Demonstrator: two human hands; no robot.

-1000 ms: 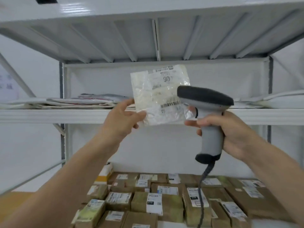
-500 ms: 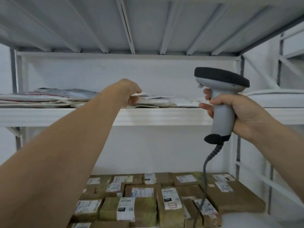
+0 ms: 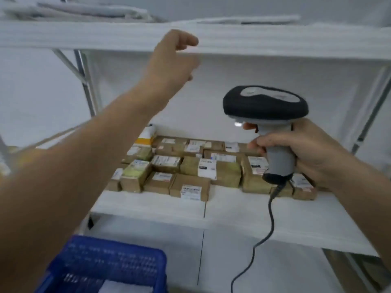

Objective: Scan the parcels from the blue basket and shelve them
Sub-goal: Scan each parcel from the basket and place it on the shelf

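Fingers (image 3: 187, 40) of your left hand (image 3: 169, 62) are loosely curled and hold nothing; the hand is raised in front of the front edge of the upper shelf (image 3: 275, 42). Fingers (image 3: 257, 144) of your right hand (image 3: 315, 153) are wrapped round the grey handle of the barcode scanner (image 3: 265, 106), with the index finger at the trigger and the black head pointing away from you. Flat pale parcels (image 3: 88, 11), blurred, lie on the upper shelf, above and beyond your left hand. The blue basket (image 3: 110, 261) sits at lower left, below your left forearm, with a white item (image 3: 127, 288) just showing inside it. The scanner's cable (image 3: 268, 229) drops in a curve toward the bottom of the view. Brown cardboard boxes (image 3: 190, 168) with white labels stand packed side by side at the back of the lower shelf (image 3: 254, 212), behind the scanner.
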